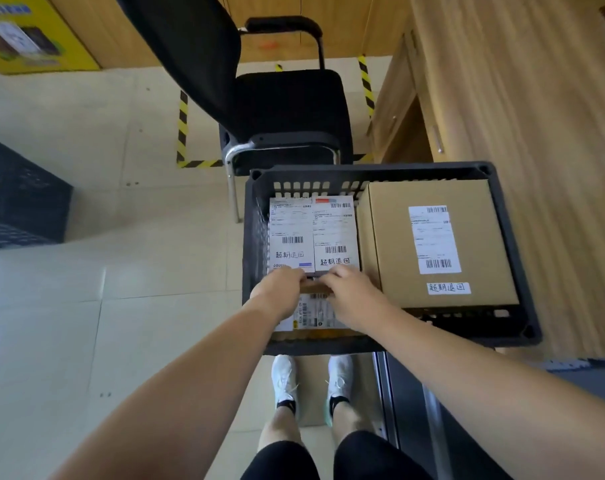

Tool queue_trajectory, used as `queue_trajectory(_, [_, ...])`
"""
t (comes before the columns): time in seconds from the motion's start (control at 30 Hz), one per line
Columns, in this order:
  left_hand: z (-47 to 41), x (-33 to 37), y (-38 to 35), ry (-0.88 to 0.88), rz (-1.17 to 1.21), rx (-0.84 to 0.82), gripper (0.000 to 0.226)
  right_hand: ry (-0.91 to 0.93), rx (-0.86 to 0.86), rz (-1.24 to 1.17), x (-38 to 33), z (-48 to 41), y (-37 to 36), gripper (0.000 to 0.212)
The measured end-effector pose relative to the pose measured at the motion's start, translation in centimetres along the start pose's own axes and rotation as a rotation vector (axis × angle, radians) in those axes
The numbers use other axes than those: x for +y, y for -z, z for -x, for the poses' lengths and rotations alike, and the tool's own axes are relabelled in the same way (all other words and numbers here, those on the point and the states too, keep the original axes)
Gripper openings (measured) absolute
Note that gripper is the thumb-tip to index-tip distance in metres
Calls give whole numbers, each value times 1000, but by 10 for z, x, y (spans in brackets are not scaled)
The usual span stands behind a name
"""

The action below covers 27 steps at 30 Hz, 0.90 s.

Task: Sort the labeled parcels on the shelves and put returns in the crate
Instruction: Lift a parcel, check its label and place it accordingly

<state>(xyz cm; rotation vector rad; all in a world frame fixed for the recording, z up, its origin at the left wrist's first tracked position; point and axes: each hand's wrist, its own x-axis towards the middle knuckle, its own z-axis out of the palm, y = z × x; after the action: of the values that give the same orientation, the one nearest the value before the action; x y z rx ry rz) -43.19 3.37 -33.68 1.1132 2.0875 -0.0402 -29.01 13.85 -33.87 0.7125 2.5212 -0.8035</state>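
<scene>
1. Around the crate (363,171), a pale tiled floor (86,271) is spreading out, with hazard tape (182,126) marking a bay beyond it and a wooden cabinet (519,98) standing to its right.
2. Beyond the crate's far wall, a black chair (287,105) is standing close.
3. Inside the crate's right half, a large box (391,237) is lying label-up.
4. Filling the crate's left half, the left small parcel (290,230) and right small parcel (334,230) are lying side by side, touching.
5. I'm curling my left hand (276,289) and right hand (353,292) over their near edges, one each, with the fingertips hidden. I'm judging these returns are being seated, so I should be easing both down flat, labels up, without trapping my fingers.
</scene>
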Motion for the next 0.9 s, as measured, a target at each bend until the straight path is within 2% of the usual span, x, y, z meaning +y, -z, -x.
queue_trajectory(0.2, [8, 0, -19, 30, -127, 47, 54, -25, -6, 132, 0, 1, -21, 64])
queue_trajectory(0.3, [12, -1, -26, 41, -103, 30, 53, -100, -160, 59, -3, -4, -28, 60])
queue_trajectory(0.4, [10, -2, -33, 65, -132, -52, 51, -168, -353, 38, -1, -13, -35, 37])
queue_trajectory(0.5, [2, -2, -42, 84, -216, -172, 46, -230, -435, 80, 5, -23, -41, 40])
queue_trajectory(0.6, [-6, -5, -55, 76, -254, -283, 53, -220, -415, 128, 10, -30, -45, 48])
queue_trajectory(0.7, [-12, -7, -60, 79, -276, -312, 57, -226, -331, 145, 12, -34, -49, 47])
queue_trajectory(0.9, [-16, -10, -58, 117, -156, -298, 39, -202, -395, 142, 13, -33, -51, 41])
